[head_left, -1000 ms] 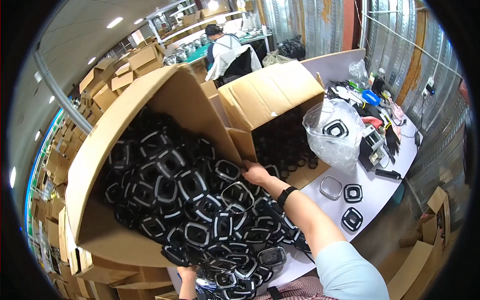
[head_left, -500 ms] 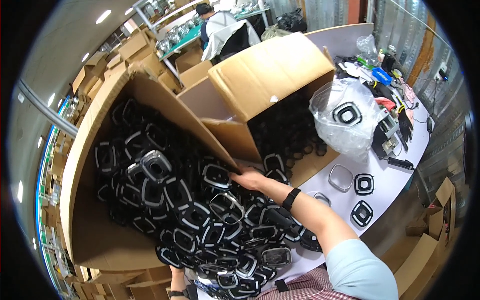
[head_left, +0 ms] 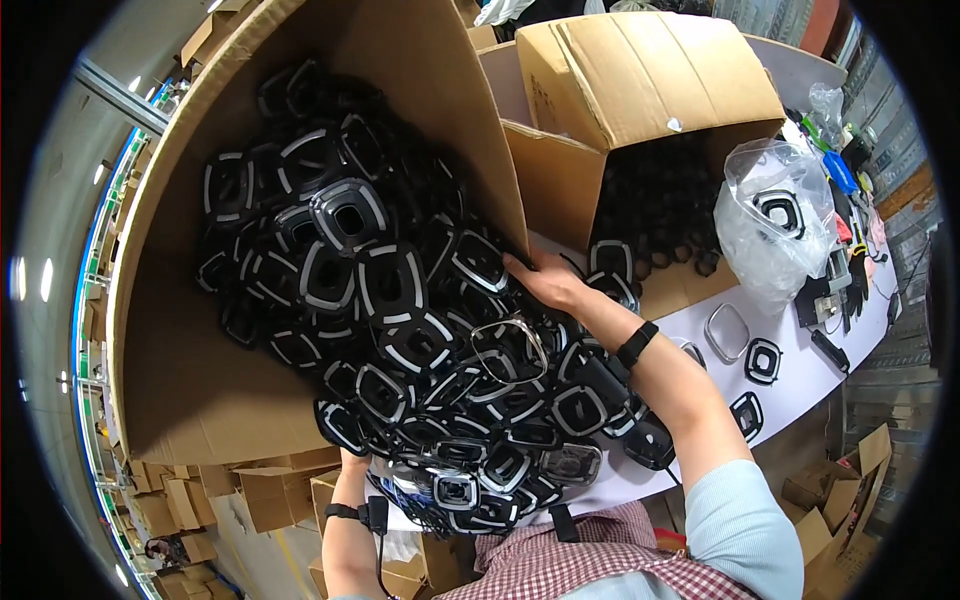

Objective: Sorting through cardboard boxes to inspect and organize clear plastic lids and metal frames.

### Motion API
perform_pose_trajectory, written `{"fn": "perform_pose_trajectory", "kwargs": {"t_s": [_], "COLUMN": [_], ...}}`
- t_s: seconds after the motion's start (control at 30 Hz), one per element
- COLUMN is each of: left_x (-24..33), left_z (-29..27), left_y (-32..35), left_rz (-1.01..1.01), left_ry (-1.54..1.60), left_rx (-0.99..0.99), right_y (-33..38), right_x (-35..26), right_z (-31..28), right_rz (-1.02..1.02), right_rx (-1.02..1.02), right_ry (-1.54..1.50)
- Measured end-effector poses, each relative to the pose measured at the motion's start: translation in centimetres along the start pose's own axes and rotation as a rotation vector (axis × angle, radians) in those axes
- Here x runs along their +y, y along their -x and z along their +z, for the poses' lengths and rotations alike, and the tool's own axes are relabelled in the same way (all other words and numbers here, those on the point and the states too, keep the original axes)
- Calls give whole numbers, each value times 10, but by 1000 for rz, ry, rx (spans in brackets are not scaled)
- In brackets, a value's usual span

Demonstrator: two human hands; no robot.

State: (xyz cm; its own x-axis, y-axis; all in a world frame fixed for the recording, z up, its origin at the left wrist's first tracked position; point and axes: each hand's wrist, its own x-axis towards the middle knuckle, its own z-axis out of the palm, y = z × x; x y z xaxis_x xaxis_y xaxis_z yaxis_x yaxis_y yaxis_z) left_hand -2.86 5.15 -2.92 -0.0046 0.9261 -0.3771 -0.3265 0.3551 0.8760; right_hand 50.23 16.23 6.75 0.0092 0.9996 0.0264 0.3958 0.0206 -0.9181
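Head view: right grip clamped on the lower edge of the right wall of a large, tilted brown cardboard box, its open side facing the wearer. Left grip at the box's lower lip, partly hidden by the heap; cannot tell whether its fingers are apart or together. Black rounded-square plastic frames with pale strips fill the box left of the right grip and spill below it onto a white worktop. Shiny silver rounded-square ring lies on the heap, just below the right grip. Smaller brown cardboard box, black parts inside, stands beyond and right of the right grip. Clear plastic bag farther right.
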Motion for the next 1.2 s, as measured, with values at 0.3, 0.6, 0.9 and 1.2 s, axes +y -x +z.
{"fn": "perform_pose_trajectory", "kwargs": {"t_s": [0.3, 0.6, 0.9, 1.2], "left_x": [2, -10, 11, -8], "left_z": [6, 5, -83, 22], "left_y": [12, -1, 7, -8], "left_rz": [529, 120, 186, 755], "left_ry": [-1119, -107, -167, -1373], "left_rx": [-68, 0, -6, 26], "right_y": [-53, -72, -6, -69], "right_x": [3, 11, -17, 80], "right_z": [39, 23, -52, -58], "right_rz": [89, 108, -108, -46], "right_rx": [-144, -140, 1084, 616], "right_ry": [63, 19, 87, -83]}}
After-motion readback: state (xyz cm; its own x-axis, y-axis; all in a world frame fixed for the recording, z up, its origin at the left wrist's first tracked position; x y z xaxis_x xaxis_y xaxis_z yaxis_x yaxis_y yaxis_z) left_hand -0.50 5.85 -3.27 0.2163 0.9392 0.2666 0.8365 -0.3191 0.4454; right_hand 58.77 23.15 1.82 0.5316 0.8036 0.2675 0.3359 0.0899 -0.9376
